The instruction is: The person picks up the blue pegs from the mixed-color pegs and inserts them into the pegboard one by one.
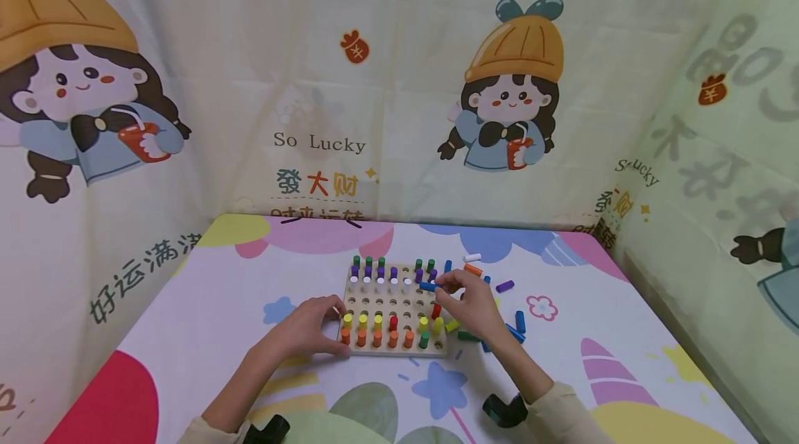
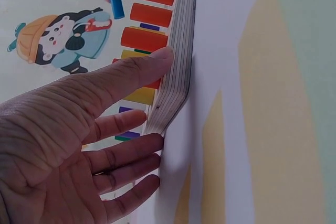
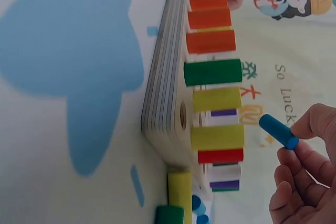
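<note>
A pegboard [image 1: 393, 352] of layered wood stands on the table, with rows of coloured pegs and some bare holes. My left hand [image 1: 306, 326] rests at the board's left side; its thumb [image 2: 152, 65] touches the front edge while the other fingers lie extended near the side. Between thumb and fingertips, my right hand [image 1: 472, 306] pinches a blue peg [image 3: 279, 131], held tilted above the board's right half, apart from the holes. Orange pegs [image 3: 210, 41] fill much of the front row, which also has a green peg [image 3: 212, 72]. White pegs [image 1: 380, 284] stand farther back.
Loose pegs lie right of the board, among them a purple peg [image 1: 505, 286], a blue peg [image 1: 521, 321], an orange peg [image 1: 472, 269] and a white peg [image 1: 472, 258]. A patterned cloth [image 1: 218, 305] covers the table. Printed curtains [image 1: 399, 83] hang behind and at the sides.
</note>
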`<state>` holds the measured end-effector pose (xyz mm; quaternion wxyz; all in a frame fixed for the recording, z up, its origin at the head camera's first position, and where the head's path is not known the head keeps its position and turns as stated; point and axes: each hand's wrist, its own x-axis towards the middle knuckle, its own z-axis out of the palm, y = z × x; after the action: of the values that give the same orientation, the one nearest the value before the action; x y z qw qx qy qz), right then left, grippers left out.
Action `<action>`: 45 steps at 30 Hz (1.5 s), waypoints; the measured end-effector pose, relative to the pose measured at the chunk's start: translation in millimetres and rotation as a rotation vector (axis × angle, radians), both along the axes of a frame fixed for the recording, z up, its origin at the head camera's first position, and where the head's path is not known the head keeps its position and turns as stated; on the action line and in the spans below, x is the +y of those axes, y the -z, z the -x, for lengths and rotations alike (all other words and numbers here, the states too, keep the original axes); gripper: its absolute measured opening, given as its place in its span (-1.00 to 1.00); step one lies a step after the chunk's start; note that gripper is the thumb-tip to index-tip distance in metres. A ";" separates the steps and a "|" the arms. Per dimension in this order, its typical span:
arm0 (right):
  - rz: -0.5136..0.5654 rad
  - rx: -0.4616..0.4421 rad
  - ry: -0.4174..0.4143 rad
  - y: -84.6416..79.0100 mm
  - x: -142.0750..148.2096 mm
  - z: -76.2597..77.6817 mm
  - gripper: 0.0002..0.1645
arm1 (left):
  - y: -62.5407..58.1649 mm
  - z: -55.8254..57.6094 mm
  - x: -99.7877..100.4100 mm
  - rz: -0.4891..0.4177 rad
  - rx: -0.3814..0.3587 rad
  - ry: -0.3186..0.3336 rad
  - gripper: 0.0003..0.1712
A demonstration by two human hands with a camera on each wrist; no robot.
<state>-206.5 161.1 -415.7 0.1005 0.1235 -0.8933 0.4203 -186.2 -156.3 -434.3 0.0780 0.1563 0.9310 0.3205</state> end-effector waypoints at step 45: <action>0.037 -0.056 -0.199 10.1 -78.0 9.5 -0.86 | 2.6 2.3 -1.0 -0.003 -0.020 0.008 -0.37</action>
<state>-216.0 83.2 -425.8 0.0356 0.1977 -0.8712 0.4479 -188.6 -157.3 -436.8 0.0883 0.1571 0.9291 0.3229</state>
